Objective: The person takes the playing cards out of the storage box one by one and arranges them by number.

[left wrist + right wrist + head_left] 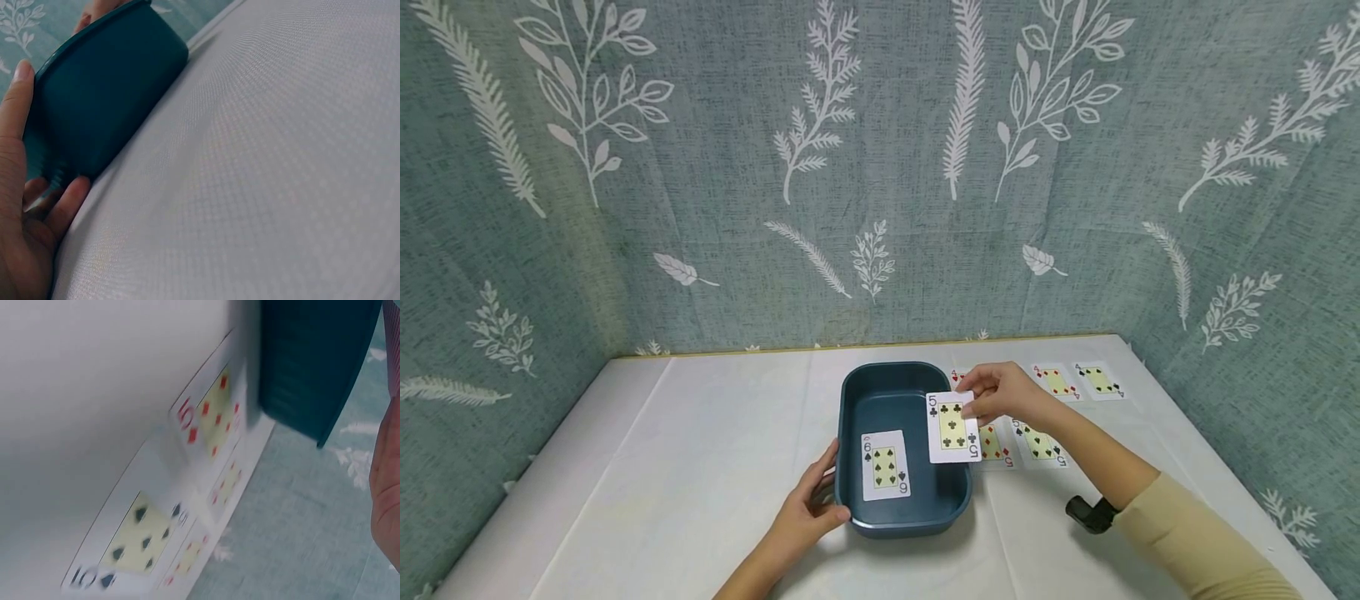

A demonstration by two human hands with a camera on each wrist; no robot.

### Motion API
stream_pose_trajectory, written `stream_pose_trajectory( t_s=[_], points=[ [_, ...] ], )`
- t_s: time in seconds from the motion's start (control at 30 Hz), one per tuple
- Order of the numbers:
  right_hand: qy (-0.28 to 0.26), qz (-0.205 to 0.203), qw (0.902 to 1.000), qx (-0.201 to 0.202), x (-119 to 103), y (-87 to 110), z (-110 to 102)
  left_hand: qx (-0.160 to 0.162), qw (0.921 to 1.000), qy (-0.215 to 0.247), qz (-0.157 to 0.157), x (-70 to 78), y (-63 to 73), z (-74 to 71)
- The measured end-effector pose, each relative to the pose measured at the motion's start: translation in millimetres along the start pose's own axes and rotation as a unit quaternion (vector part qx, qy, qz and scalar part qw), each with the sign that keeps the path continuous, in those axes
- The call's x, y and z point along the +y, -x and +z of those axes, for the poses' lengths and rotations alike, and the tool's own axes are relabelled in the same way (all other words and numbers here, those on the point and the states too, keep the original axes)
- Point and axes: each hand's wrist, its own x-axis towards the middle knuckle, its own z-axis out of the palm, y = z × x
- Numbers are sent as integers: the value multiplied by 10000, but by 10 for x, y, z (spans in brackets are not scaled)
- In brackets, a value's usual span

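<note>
In the head view my right hand [1000, 392] pinches a five of clubs playing card [953, 427] by its upper right edge. The card is face up over the right side of a dark blue rectangular bin [904, 529]. Inside, a six of spades [885, 467] lies face up on the floor. My left hand [808, 500] holds the bin's near left corner, thumb at the rim and fingers along the side wall. In the left wrist view that thumb [19, 100] lies by the rim, with other fingertips low near the tablecloth.
Right of the bin, face-up cards lie in two rows: a four of diamonds [1056, 382] and a black four [1099, 381] behind, a five of diamonds [994, 447] and five of spades [1038, 443] in front. My right arm passes over some. Patterned fabric [880, 167] stands behind the white table.
</note>
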Motion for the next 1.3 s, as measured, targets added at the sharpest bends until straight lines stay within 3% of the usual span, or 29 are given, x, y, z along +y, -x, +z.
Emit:
stream_pose_trajectory(
  t_s=[0.6,1.0,1.3],
  points=[
    [335,290,9986,274,136,331,-456,-41,10000,7,53,-17,0,-16],
    [257,270,9993,23,318,446,-716,-31,10000,-17,11,-6,5,-5],
    [325,415,9985,140,479,519,-899,-99,9999,8,53,-12,3,-11]
  ],
)
